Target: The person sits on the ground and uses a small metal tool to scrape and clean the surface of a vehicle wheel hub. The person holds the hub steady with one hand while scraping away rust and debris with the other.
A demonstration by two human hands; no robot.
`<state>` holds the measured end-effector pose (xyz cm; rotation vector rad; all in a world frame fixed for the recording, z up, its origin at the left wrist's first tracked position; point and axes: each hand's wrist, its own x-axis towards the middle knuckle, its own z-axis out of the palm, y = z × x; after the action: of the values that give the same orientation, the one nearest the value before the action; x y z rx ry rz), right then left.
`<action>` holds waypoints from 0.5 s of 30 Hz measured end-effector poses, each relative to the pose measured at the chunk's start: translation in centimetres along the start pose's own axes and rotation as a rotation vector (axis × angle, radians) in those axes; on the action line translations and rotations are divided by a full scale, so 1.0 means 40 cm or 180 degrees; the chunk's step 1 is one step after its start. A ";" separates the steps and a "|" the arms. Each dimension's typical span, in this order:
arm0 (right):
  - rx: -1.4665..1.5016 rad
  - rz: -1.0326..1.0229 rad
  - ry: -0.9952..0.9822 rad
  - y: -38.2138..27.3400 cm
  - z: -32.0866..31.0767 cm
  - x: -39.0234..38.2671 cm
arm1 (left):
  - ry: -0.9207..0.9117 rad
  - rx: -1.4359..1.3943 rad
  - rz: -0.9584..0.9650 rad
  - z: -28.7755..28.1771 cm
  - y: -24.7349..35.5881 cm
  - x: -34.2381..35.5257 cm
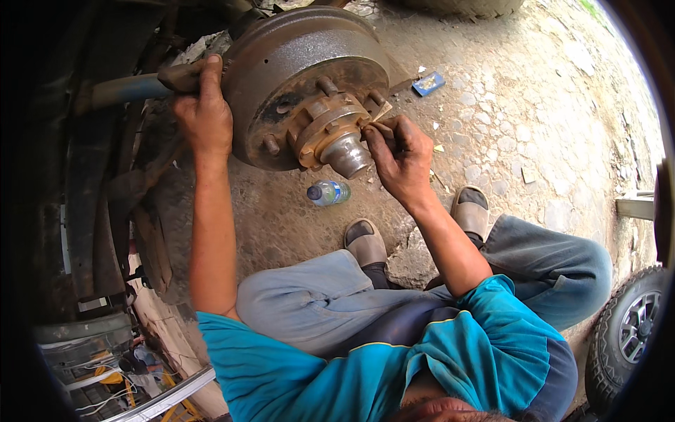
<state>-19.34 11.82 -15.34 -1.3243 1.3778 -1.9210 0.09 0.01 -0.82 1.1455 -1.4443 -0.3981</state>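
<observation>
Just beyond the person's sandals [365,243], up off the ground, sits the brake drum [309,60], its axis slanting down-right toward the wearer, hub [346,156] foremost. R hand [404,158] is nearer the hub, fingers bunched together at its R edge; can't tell if they pinch anything. L hand [207,116] curls by the drum's L rim, grip unclear. Dark metalwork [91,176] crowds the L; stone floor [506,141] opens out R, w/ a bottle [329,193] below.

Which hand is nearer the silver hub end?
Right: the right hand is just right of the silver hub end; the left hand is farther off, at the left edge of the metal drum.
</observation>
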 end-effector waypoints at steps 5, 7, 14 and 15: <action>-0.0582 -0.0082 -0.0265 0.010 -0.008 -0.009 | -0.0022 0.0017 -0.0176 -0.005 0.016 -0.005; -0.0382 0.0039 -0.0184 0.020 -0.002 -0.012 | -0.0005 0.0168 -0.0014 -0.001 0.004 0.001; -0.0399 0.0090 -0.0029 0.018 0.005 -0.017 | -0.0028 -0.0061 -0.0106 0.000 0.016 -0.003; -0.0298 0.0148 0.0029 0.019 0.009 -0.018 | -0.0057 -0.0020 0.0011 0.000 0.005 -0.002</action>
<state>-18.82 11.88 -16.32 -1.3154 1.5064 -1.8548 -0.01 0.17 -0.73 1.1370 -1.4595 -0.4112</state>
